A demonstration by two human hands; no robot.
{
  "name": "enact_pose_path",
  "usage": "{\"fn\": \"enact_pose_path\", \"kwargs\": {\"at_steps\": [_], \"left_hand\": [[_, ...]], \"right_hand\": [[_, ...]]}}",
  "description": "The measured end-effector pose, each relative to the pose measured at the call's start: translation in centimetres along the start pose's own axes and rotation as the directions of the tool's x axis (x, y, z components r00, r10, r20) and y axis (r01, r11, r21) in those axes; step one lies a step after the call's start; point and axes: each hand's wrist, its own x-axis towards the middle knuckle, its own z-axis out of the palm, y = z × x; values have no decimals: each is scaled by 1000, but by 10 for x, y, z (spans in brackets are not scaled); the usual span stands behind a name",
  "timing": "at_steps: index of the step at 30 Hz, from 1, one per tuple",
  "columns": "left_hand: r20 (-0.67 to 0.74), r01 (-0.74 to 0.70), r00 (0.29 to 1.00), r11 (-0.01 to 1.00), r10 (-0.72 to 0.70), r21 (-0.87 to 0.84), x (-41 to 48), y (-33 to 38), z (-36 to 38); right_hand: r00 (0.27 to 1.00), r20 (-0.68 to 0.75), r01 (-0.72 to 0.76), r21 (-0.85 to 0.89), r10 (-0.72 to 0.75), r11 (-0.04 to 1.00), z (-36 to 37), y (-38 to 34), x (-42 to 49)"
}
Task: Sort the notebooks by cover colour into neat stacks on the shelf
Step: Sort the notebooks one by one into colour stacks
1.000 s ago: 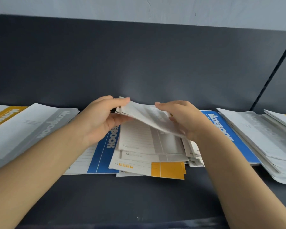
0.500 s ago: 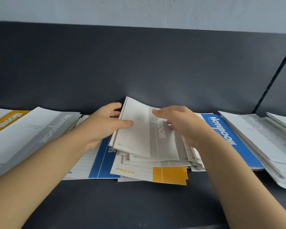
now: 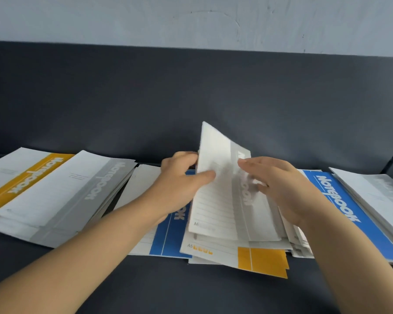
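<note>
A small grey-and-white notebook (image 3: 218,196) is tilted up on its near edge over the mixed pile in the middle of the dark shelf (image 3: 191,288). My left hand (image 3: 179,189) pinches its left edge, thumb on the front cover and fingers behind. My right hand (image 3: 281,186) rests on its right side with the fingers stretched over the grey band. Under it lie more grey notebooks, a yellow-banded notebook (image 3: 259,259) and a blue-banded notebook (image 3: 168,236).
A grey notebook stack (image 3: 61,196) lies at the left, overlapping a yellow one (image 3: 25,177). A blue notebook (image 3: 349,214) and more grey-white ones (image 3: 379,200) lie at the right. The dark back panel (image 3: 191,98) rises just behind.
The top grey notebook has been lifted from nearly flat to steeply tilted, its far edge now high. My left thumb has moved onto its front cover. The view has tipped upward.
</note>
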Motion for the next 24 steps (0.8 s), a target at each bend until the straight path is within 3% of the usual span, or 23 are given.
{"fn": "enact_pose_path", "kwargs": {"at_steps": [3,7,10,13,17,21,24], "left_hand": [[-38,68,996,985,-74,-157,1,12,-17],[-70,114,988,962,-135,-248,4,14,-46],[-43,122,989,957,-138,-261,1,6,-71],[-8,113,993,972,-117,-207,-6,-16,-108],[104,49,994,997,-43,-55,-18,-47,-165],[58,8,998,970,-23,243,-19,-72,-219],[33,91,987,728,-154,680,-19,-88,-241]], "right_hand": [[999,-49,19,-44,-21,999,5,-2,1],[996,-74,54,31,-52,998,30,-19,1],[989,-110,105,69,-97,992,60,-34,1],[994,-47,100,76,-97,992,103,-48,0],[992,75,110,-169,-98,979,172,-62,-2],[984,174,95,-311,-42,946,235,-76,4],[972,234,99,-486,20,868,265,-80,13]]}}
